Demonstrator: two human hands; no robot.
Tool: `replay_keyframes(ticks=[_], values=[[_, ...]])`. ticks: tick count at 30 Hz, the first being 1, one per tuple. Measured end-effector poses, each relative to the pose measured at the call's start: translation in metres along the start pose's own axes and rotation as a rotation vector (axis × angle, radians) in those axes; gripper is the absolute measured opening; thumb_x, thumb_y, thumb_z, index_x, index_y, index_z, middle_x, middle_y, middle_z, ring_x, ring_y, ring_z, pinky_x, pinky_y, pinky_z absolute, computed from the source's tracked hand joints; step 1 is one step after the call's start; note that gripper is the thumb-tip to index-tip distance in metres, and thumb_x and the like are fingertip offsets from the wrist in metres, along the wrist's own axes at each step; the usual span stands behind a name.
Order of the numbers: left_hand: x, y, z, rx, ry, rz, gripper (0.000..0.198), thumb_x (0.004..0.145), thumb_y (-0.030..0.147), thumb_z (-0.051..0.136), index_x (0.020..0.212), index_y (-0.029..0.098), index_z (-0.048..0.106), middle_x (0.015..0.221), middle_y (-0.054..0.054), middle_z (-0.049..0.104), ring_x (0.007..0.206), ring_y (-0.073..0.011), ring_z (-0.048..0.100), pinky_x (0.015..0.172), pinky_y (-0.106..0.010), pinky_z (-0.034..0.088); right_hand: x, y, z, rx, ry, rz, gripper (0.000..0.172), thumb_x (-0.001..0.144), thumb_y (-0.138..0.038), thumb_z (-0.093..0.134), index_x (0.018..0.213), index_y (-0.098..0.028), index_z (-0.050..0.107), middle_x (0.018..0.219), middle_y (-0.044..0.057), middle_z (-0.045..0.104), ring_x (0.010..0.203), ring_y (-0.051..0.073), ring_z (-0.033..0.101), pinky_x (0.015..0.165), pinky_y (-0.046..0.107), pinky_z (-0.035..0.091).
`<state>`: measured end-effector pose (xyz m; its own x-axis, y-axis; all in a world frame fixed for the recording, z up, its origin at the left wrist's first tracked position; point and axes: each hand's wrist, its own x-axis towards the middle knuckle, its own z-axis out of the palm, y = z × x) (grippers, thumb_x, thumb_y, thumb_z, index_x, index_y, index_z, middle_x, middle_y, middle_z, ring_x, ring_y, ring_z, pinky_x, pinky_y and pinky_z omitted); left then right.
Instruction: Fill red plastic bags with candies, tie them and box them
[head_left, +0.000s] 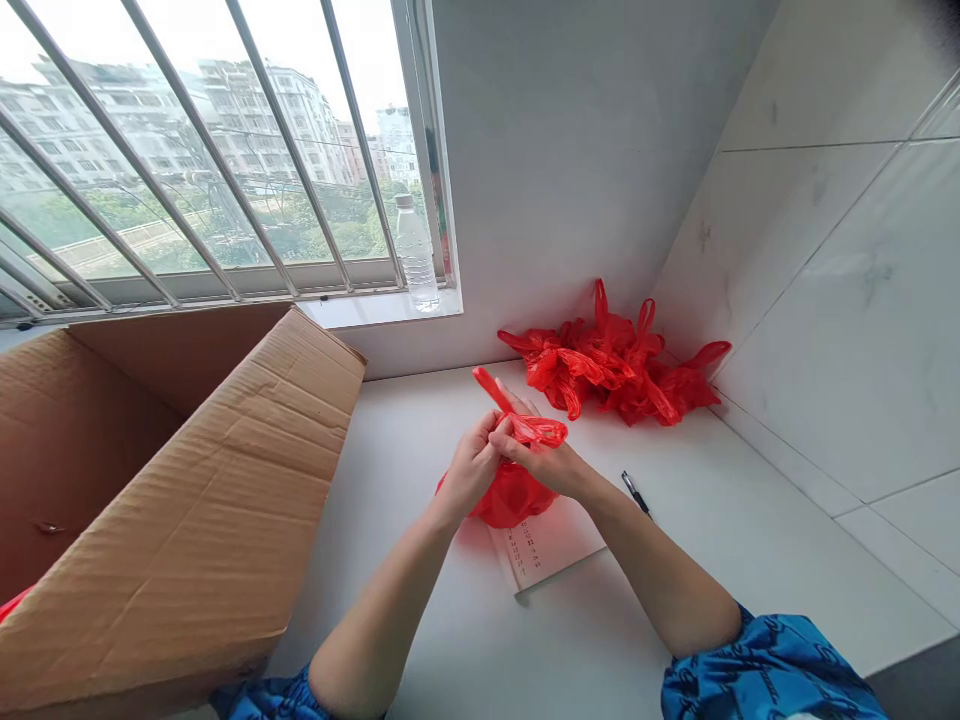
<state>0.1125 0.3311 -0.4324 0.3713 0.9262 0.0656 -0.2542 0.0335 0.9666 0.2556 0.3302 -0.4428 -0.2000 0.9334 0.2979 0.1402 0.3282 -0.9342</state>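
Observation:
Both hands are together at the neck of a red plastic bag, whose rounded lower part hangs beneath them over a notebook. My left hand is closed, its fingers pinching the gathered plastic. My right hand is closed on the same bag, with one handle loop rising between the hands and another bunched over the right fingers. What the bag contains is hidden. A black pen lies on the white tabletop right of my right wrist.
A pile of red plastic bags lies by the back wall at the right. A large open cardboard box fills the left side, with something red at its near corner. A clear water bottle stands on the sill of the barred window.

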Motion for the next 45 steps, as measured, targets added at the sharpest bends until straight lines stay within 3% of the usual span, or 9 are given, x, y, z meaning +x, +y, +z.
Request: replay_keyframes(ticks=[5, 9, 15, 19, 24, 32, 37, 41, 45], values=[[0.000, 0.007, -0.002, -0.058, -0.064, -0.103, 0.029, 0.084, 0.041, 0.069, 0.105, 0.022, 0.062, 0.062, 0.005, 0.047, 0.058, -0.0104, 0.045, 0.060, -0.023, 0.038, 0.009, 0.012, 0.006, 0.388, 0.163, 0.206, 0.045, 0.087, -0.068, 0.053, 0.081, -0.024, 0.055, 0.057, -0.007, 0.035, 0.049, 0.011, 0.037, 0.050, 0.027, 0.039], [0.003, 0.007, -0.012, -0.338, -0.046, -0.222, 0.024, 0.080, 0.036, 0.069, 0.094, 0.019, 0.060, 0.064, 0.002, 0.050, 0.061, -0.0129, 0.051, 0.065, -0.026, 0.046, 0.012, 0.012, 0.000, 0.478, 0.053, 0.223, 0.049, 0.085, -0.069, 0.055, 0.072, -0.022, 0.051, 0.058, -0.006, 0.044, 0.055, 0.012, 0.047, 0.059, 0.029, 0.045], [0.001, 0.010, -0.019, -0.090, -0.107, -0.123, 0.040, 0.078, 0.038, 0.078, 0.108, 0.022, 0.058, 0.082, 0.000, 0.060, 0.073, -0.0139, 0.060, 0.068, -0.025, 0.048, 0.007, -0.006, -0.028, 0.151, -0.172, 0.043, 0.034, 0.089, -0.055, 0.061, 0.088, -0.021, 0.064, 0.092, 0.001, 0.061, 0.083, 0.015, 0.060, 0.078, 0.031, 0.049], [0.000, 0.006, -0.018, 0.261, -0.031, 0.030, 0.044, 0.078, 0.040, 0.076, 0.114, 0.023, 0.058, 0.075, 0.002, 0.059, 0.061, -0.0123, 0.058, 0.059, -0.023, 0.044, 0.005, -0.013, -0.033, 0.009, -0.118, -0.026, 0.036, 0.084, -0.045, 0.070, 0.112, -0.023, 0.063, 0.094, 0.002, 0.063, 0.086, 0.016, 0.061, 0.077, 0.031, 0.050], [0.002, -0.003, -0.018, 0.498, 0.026, 0.142, 0.021, 0.090, 0.036, 0.057, 0.104, 0.023, 0.064, 0.061, 0.003, 0.059, 0.052, -0.0119, 0.052, 0.054, -0.023, 0.040, -0.001, -0.018, -0.022, -0.196, -0.034, -0.172, 0.022, 0.087, -0.040, 0.068, 0.101, -0.024, 0.063, 0.100, 0.003, 0.066, 0.091, 0.020, 0.063, 0.081, 0.035, 0.051], [-0.003, 0.011, -0.016, 0.072, -0.007, 0.069, 0.031, 0.085, 0.031, 0.068, 0.113, 0.019, 0.070, 0.104, -0.008, 0.071, 0.089, -0.0180, 0.065, 0.082, -0.028, 0.050, -0.008, -0.018, -0.020, -0.258, 0.088, -0.253, 0.017, 0.088, -0.040, 0.068, 0.088, -0.024, 0.062, 0.099, 0.004, 0.065, 0.094, 0.020, 0.062, 0.073, 0.031, 0.050], [-0.011, 0.014, -0.017, -0.213, -0.014, -0.019, 0.031, 0.081, 0.033, 0.075, 0.107, 0.017, 0.071, 0.107, -0.011, 0.070, 0.095, -0.0196, 0.066, 0.086, -0.030, 0.052, -0.019, -0.023, -0.018, -0.271, 0.065, -0.318, 0.014, 0.089, -0.036, 0.068, 0.083, -0.024, 0.064, 0.111, 0.006, 0.066, 0.100, 0.021, 0.062, 0.079, 0.035, 0.051], [-0.008, 0.011, -0.024, -0.146, 0.104, 0.101, 0.034, 0.078, 0.031, 0.080, 0.108, 0.021, 0.067, 0.099, -0.005, 0.071, 0.085, -0.0156, 0.067, 0.081, -0.028, 0.051, -0.030, -0.020, -0.023, -0.311, 0.063, -0.340, 0.014, 0.090, -0.035, 0.066, 0.081, -0.025, 0.065, 0.102, 0.006, 0.068, 0.091, 0.021, 0.062, 0.076, 0.037, 0.050], [-0.003, 0.002, -0.055, 0.024, 0.282, 0.196, 0.042, 0.075, 0.033, 0.081, 0.111, 0.020, 0.064, 0.087, -0.003, 0.069, 0.083, -0.0156, 0.066, 0.083, -0.029, 0.048, -0.052, -0.005, -0.040, -0.346, 0.043, -0.265, 0.019, 0.091, -0.040, 0.064, 0.079, -0.025, 0.066, 0.080, 0.002, 0.067, 0.083, 0.021, 0.060, 0.090, 0.043, 0.048]])
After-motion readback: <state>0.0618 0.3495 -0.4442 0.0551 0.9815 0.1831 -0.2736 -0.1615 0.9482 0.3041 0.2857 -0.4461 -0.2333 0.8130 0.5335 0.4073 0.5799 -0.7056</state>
